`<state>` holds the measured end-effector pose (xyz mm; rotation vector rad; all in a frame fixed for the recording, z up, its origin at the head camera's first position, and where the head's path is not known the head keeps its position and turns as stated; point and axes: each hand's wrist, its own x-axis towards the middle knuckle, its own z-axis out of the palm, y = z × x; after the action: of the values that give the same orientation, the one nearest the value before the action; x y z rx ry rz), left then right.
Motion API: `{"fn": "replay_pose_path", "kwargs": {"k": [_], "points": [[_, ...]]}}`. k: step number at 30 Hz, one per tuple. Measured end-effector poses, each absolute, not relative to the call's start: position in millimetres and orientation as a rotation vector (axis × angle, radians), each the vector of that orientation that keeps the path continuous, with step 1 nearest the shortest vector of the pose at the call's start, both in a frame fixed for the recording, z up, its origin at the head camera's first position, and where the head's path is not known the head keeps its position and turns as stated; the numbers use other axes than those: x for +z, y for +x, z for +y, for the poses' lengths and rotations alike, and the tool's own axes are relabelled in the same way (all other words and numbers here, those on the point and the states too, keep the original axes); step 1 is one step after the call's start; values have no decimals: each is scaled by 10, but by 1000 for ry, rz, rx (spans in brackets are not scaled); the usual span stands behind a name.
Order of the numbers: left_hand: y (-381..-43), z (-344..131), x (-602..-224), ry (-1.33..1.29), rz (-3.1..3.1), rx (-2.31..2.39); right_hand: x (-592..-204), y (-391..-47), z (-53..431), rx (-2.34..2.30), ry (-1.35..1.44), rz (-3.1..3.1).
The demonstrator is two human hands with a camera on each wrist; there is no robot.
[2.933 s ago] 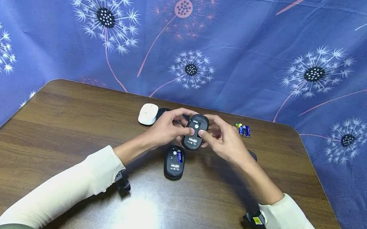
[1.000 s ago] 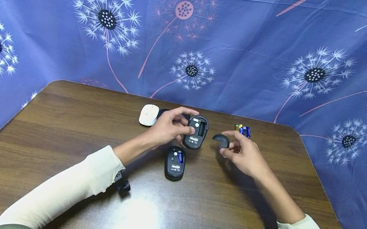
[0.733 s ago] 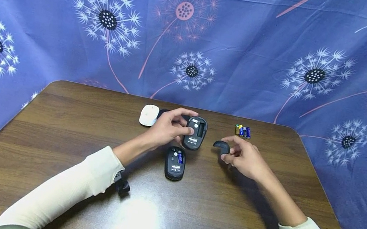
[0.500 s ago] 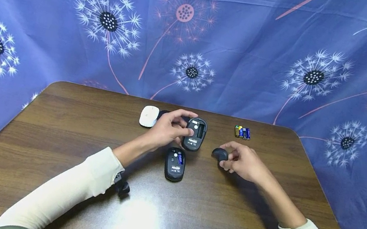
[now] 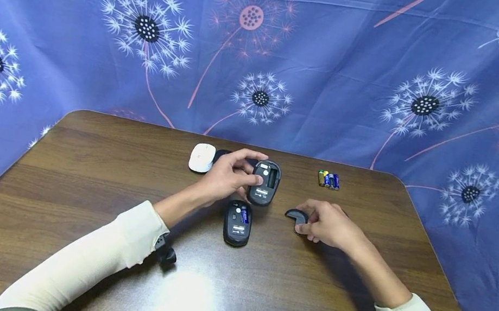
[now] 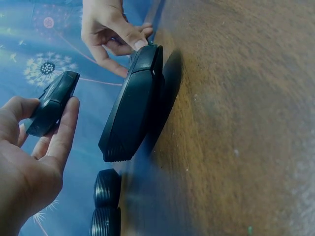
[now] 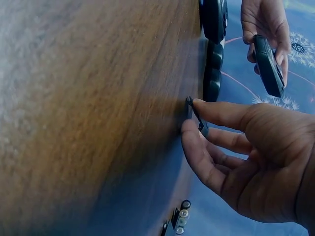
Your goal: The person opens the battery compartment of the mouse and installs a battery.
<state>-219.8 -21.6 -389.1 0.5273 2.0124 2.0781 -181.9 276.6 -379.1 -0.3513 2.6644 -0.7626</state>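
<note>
My left hand (image 5: 231, 174) holds a black computer mouse (image 5: 262, 193) underside up, thumb on its base. Its long battery slot lies uncovered, with no battery showing inside. To the right, my right hand (image 5: 327, 224) pinches a curved black battery cover (image 5: 297, 216) between thumb and fingers, low over the table; the right wrist view shows the thin cover (image 7: 198, 118) edge-on at the fingertips. A second black mouse (image 5: 237, 230) lies upside down in front of the left hand, a blue battery (image 5: 245, 215) in its open slot.
Behind the left hand stand a white mouse (image 5: 201, 158) and a dark one (image 5: 221, 154), partly hidden. Several loose batteries (image 5: 328, 180) lie in a row at the back right. A patterned blue cloth (image 5: 331, 81) hangs behind the wooden table (image 5: 117, 177).
Both hands were on the mouse earlier; the cover has come off it. My right hand has carried the cover right, then lowered it towards the table. My left hand has stayed nearly still.
</note>
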Motion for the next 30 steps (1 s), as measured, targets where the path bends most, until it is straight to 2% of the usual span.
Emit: {"fn": "replay_pose_path", "kwargs": {"k": [30], "points": [[-2189, -218, -3878, 506, 1952, 2111, -3750, -1932, 2829, -758, -333, 2640]]}}
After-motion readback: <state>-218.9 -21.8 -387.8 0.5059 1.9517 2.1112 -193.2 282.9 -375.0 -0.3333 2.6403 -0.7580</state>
